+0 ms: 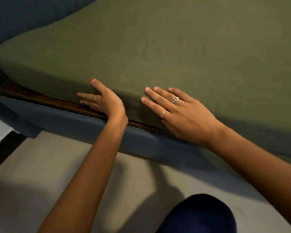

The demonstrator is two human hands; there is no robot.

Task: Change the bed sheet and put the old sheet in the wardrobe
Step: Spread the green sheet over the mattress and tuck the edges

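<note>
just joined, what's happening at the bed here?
A person is working along the near edge of a mattress covered in an olive green sheet. The left hand lies against the mattress side, fingers straight and pointing down toward the gap above the wooden board. The right hand rests flat on the sheet at the edge. The sheet looks smooth and fitted over the corner. Below sits a blue bed frame.

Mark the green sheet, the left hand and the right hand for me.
green sheet (175, 47), head view, flat top surface.
left hand (106, 100), head view, back of the hand.
right hand (186, 113), head view, back of the hand.
</note>
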